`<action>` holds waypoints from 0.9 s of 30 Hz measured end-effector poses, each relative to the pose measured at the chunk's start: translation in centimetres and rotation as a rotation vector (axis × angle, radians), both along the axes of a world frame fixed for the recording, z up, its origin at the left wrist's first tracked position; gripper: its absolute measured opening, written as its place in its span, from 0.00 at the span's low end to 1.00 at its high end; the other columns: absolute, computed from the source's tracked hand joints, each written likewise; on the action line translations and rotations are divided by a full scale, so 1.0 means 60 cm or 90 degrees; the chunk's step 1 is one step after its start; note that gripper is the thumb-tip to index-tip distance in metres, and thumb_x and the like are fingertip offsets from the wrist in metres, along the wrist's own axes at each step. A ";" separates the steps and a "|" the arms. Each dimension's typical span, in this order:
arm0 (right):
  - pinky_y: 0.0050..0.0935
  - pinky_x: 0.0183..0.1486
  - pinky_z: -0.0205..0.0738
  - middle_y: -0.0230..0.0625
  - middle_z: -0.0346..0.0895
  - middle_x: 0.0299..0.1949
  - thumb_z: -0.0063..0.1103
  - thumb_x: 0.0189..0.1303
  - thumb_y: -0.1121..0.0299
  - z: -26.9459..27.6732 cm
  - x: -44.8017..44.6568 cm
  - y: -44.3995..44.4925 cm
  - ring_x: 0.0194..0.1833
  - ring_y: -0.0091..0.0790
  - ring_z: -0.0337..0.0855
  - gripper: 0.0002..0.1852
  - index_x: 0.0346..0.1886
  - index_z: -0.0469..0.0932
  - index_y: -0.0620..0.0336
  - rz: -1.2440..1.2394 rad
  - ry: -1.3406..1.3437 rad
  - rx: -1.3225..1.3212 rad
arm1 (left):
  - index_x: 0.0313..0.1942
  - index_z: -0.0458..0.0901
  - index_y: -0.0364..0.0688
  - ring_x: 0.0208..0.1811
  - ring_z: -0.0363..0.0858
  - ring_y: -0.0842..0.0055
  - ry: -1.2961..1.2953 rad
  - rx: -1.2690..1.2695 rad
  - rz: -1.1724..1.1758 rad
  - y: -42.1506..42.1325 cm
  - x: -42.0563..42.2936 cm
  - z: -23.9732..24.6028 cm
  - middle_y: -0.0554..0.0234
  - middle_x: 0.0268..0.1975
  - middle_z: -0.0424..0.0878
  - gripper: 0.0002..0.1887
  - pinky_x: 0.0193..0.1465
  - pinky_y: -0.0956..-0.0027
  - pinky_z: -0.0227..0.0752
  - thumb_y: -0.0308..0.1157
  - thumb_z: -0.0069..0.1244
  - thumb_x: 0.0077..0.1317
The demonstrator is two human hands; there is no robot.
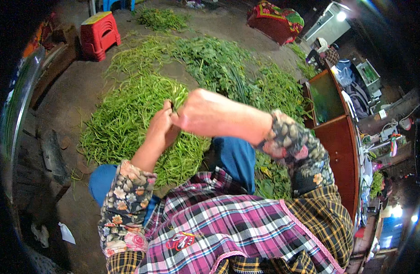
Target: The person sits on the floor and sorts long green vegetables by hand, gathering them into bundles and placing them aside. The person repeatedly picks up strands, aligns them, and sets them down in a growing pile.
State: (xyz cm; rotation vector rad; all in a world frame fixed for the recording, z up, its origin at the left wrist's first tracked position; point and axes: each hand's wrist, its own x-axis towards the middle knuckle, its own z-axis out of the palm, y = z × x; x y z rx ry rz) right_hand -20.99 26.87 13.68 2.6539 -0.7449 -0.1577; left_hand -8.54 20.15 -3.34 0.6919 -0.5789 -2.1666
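Note:
A small bunch of green stems (178,96) sticks up between my two hands, its cut-looking ends pointing away from me. My left hand (163,125) grips the bunch from the left side, with fingertips near its base. Pressed against it from the right, my right hand (199,111) is closed around the bunch, and its back hides the fingers. Below and beyond the hands spreads a heap of loose thin green stems (117,116) on the floor. Leafy green plants (213,61) lie past the hands, to the right of the stems.
Stacked red plastic stools (99,36) stand at the far left. A cloth-covered item (276,22) sits at the far right. Along the right runs a brown wooden cabinet (336,161) with things on top. Another person (329,56) is low down beyond it. A wooden bench (52,157) is at left.

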 end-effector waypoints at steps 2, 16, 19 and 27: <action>0.37 0.25 0.75 0.39 0.80 0.18 0.63 0.54 0.68 -0.011 -0.018 -0.023 0.25 0.39 0.85 0.07 0.28 0.80 0.62 -0.024 0.023 0.046 | 0.53 0.74 0.40 0.41 0.80 0.63 -0.461 -0.548 0.012 0.024 0.003 0.029 0.54 0.42 0.77 0.17 0.43 0.62 0.77 0.34 0.55 0.67; 0.42 0.33 0.78 0.43 0.82 0.28 0.61 0.65 0.61 0.018 -0.055 -0.064 0.29 0.48 0.83 0.11 0.32 0.82 0.57 -0.154 -0.303 0.151 | 0.53 0.79 0.39 0.44 0.83 0.63 -0.418 -0.672 0.000 0.020 0.016 0.030 0.54 0.45 0.85 0.19 0.51 0.64 0.74 0.35 0.62 0.64; 0.41 0.31 0.75 0.45 0.80 0.25 0.61 0.66 0.57 0.046 -0.092 -0.068 0.27 0.48 0.82 0.14 0.35 0.83 0.59 -0.266 -0.490 0.162 | 0.52 0.80 0.38 0.45 0.79 0.75 -0.342 -0.626 -0.062 0.037 0.032 0.088 0.61 0.44 0.84 0.17 0.52 0.68 0.72 0.33 0.61 0.65; 0.28 0.40 0.77 0.30 0.85 0.31 0.65 0.66 0.55 -0.009 -0.123 -0.132 0.35 0.22 0.82 0.17 0.46 0.87 0.58 -0.285 -0.519 0.536 | 0.53 0.81 0.38 0.51 0.75 0.77 -0.249 -0.551 -0.228 0.059 0.042 0.110 0.67 0.49 0.78 0.23 0.58 0.72 0.68 0.36 0.67 0.60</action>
